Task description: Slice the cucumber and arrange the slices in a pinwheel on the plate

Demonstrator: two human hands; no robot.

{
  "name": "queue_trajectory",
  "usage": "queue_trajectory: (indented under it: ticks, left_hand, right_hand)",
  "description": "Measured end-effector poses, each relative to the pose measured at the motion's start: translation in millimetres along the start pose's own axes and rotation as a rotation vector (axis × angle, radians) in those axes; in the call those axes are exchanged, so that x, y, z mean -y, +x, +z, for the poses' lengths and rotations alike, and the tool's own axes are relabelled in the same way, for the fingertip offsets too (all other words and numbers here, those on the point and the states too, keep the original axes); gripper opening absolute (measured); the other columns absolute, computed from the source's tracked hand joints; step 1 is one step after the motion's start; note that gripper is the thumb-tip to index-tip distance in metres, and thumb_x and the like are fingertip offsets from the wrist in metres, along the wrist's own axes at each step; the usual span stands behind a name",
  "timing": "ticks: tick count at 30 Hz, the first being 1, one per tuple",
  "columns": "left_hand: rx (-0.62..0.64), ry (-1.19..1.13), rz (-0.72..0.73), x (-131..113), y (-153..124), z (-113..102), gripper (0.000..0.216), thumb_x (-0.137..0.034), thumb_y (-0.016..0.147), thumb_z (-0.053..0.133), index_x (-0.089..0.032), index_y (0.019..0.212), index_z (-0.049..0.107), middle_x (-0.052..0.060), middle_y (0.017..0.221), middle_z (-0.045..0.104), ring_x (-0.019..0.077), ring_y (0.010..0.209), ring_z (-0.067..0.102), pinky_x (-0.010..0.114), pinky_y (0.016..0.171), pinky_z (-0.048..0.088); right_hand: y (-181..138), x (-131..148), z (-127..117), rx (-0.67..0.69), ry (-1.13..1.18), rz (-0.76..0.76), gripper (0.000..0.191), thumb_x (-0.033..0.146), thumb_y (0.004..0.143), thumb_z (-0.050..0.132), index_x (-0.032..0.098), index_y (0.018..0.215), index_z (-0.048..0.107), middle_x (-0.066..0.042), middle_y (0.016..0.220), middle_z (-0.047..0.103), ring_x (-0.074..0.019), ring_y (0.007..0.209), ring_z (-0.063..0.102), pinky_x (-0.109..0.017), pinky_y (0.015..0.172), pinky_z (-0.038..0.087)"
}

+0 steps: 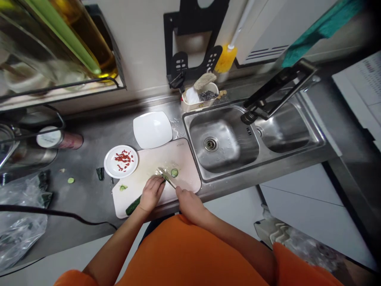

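Observation:
A pale cutting board (184, 161) lies on the steel counter beside the sink. My left hand (151, 193) is curled over a dark green cucumber (133, 205) that lies along the board, pinning it down. My right hand (188, 201) grips the handle of a knife (165, 177) whose blade meets the cucumber's cut end just past my left fingertips. One cut slice (174, 172) lies on the board beyond the blade. A small green scrap (123, 187) sits near the board's left edge.
A round white plate (110, 163) with chopped red chilli touches the board's far left corner; a square white plate (152, 129) lies behind it. The double sink (226, 139) with a black tap is on the right. Cucumber bits (70, 180) and a plastic bag (18, 222) lie left.

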State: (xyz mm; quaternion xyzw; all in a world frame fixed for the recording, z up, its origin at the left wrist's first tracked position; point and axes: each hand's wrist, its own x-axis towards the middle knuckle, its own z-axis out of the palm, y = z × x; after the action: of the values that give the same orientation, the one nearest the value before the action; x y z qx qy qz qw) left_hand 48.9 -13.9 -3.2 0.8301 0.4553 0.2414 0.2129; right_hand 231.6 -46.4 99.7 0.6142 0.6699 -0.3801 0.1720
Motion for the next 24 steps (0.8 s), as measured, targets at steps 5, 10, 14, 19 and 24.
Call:
queue_trajectory:
  ticks: [5, 10, 14, 19, 24]
  left_hand:
    - [0.010, -0.012, -0.003, -0.2, 0.5, -0.7, 0.021, -0.023, 0.089, 0.050, -0.020, 0.108, 0.059, 0.007, 0.103, 0.066, 0.0203, 0.101, 0.060, 0.040, 0.095, 0.049]
    - [0.011, -0.013, -0.004, 1.5, -0.8, 0.8, 0.021, -0.022, 0.089, 0.051, -0.020, 0.108, 0.059, 0.007, 0.104, 0.066, 0.0203, 0.102, 0.060, 0.040, 0.096, 0.048]
    - [0.013, -0.007, -0.001, 3.0, -1.8, 1.9, 0.021, -0.023, 0.089, 0.051, -0.020, 0.108, 0.059, 0.007, 0.104, 0.066, 0.0207, 0.102, 0.060, 0.041, 0.095, 0.049]
    - [-0.007, -0.003, 0.022, 1.7, -1.5, 0.8, 0.023, -0.023, 0.088, 0.052, -0.019, 0.110, 0.058, 0.008, 0.105, 0.066, 0.0210, 0.104, 0.059, 0.041, 0.095, 0.049]
    - [-0.015, 0.001, 0.012, 0.6, -1.8, 0.6, 0.023, -0.024, 0.089, 0.050, -0.019, 0.110, 0.058, 0.009, 0.107, 0.066, 0.0210, 0.105, 0.060, 0.041, 0.095, 0.049]
  right_hand:
    - [17.6, -0.6, 8.5, -0.023, 0.023, -0.009, 0.035, 0.002, 0.086, 0.030, 0.013, 0.111, 0.052, -0.014, 0.091, 0.067, -0.0236, 0.090, 0.065, -0.029, 0.071, 0.048]
    - [27.4, 2.0, 10.0, -0.032, 0.040, -0.006, 0.040, 0.002, 0.085, 0.029, 0.012, 0.116, 0.051, -0.013, 0.092, 0.068, -0.0214, 0.091, 0.065, -0.027, 0.074, 0.047]
    - [27.6, 1.2, 10.5, -0.026, 0.047, -0.002, 0.040, 0.001, 0.084, 0.029, 0.013, 0.116, 0.051, -0.013, 0.092, 0.067, -0.0223, 0.092, 0.064, -0.028, 0.073, 0.047]
    - [23.9, -10.0, 6.4, -0.040, 0.055, 0.062, 0.037, 0.002, 0.083, 0.034, 0.014, 0.114, 0.050, -0.012, 0.092, 0.067, -0.0236, 0.092, 0.064, -0.028, 0.073, 0.046]
    - [11.5, -12.4, 1.4, -0.045, 0.020, 0.122, 0.036, 0.003, 0.085, 0.034, 0.015, 0.116, 0.047, -0.013, 0.094, 0.066, -0.0235, 0.093, 0.064, -0.028, 0.072, 0.046]
